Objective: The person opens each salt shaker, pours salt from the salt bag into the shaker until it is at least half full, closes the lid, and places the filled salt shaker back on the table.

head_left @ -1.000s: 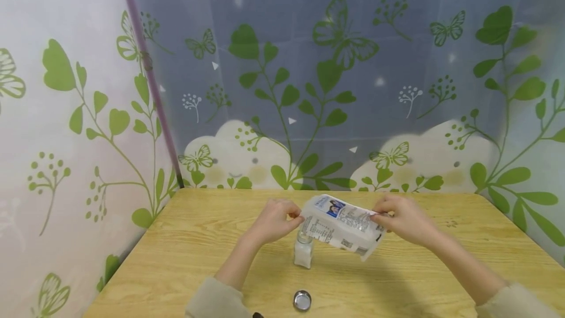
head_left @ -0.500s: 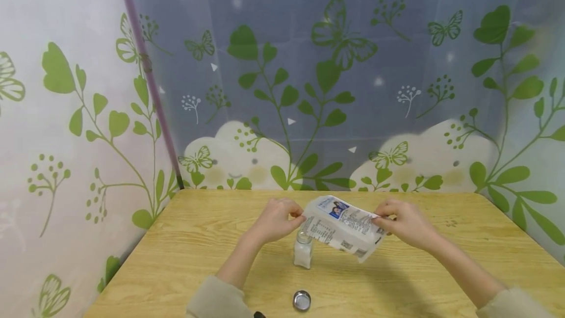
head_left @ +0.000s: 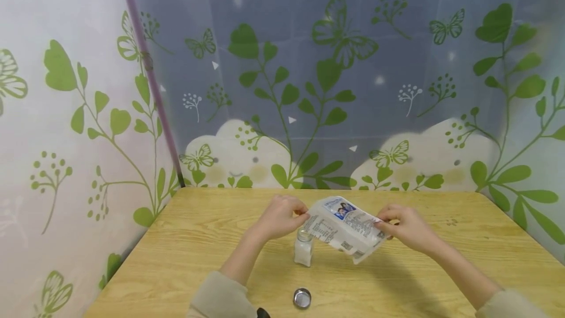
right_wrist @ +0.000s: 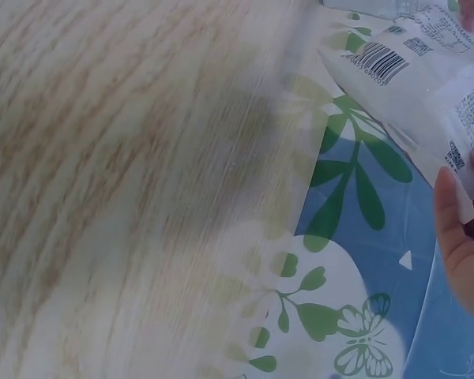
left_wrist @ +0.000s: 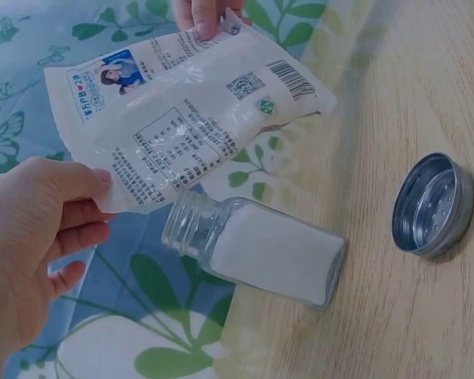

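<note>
A white printed plastic bag (head_left: 342,229) is held tilted above the table between both hands. My left hand (head_left: 281,217) pinches its left corner between thumb and index finger, the other fingers loosely bent in the left wrist view. At the opposite end, my right hand (head_left: 407,225) pinches the bag between thumb and fingers. The bag's lower left corner overlaps the mouth of a small glass shaker jar (left_wrist: 272,253), which stands upright and is mostly full of white grains. Its metal lid (left_wrist: 433,207), pierced with small holes, lies inside up on the table nearer the person.
A wood-grain table (head_left: 198,259) carries the jar and lid. Behind it hangs a blue cloth (head_left: 273,63) printed with leaves and butterflies, and a pale patterned cloth (head_left: 53,126) borders the left side.
My left hand has shifted slightly right and my right hand slightly down, still gripping the bag, whose printed face has turned a little. The jar and lid stay in place.
</note>
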Demonstrator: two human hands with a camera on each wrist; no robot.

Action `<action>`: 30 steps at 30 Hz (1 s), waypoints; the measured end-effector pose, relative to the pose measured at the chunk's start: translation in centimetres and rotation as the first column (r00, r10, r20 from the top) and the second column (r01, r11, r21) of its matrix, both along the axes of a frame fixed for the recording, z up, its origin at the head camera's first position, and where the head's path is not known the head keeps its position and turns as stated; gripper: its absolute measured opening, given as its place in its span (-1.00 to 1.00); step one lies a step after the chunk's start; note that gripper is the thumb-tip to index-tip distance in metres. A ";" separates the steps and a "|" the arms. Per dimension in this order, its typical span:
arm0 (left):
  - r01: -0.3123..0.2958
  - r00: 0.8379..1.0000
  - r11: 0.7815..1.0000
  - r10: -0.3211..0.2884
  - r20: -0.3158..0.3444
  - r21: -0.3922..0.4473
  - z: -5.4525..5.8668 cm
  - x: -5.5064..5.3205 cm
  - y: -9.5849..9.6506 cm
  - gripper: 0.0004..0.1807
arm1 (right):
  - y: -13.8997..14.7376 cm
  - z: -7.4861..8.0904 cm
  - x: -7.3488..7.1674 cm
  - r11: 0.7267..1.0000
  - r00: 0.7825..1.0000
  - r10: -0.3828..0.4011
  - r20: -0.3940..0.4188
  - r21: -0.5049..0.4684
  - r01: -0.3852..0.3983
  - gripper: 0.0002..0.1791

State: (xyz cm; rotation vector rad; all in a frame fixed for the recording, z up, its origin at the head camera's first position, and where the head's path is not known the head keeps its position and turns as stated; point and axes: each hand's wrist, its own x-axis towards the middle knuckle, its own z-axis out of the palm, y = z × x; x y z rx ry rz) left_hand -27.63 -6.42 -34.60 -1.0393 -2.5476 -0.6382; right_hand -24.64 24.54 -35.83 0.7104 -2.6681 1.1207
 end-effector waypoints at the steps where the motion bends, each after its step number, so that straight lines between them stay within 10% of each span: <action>1: 0.000 1.000 1.000 0.000 0.003 -0.001 0.0 0.0 0.1 -0.89 | 0.1 -0.1 0.0 1.000 1.000 0.001 0.008 -0.009 -0.001 -0.92; 30: 0.020 0.999 0.997 -0.023 -0.046 -0.071 0.6 -0.2 1.9 -0.93 | 1.9 -2.9 -0.7 0.993 0.989 0.113 0.091 -0.045 -0.109 -0.93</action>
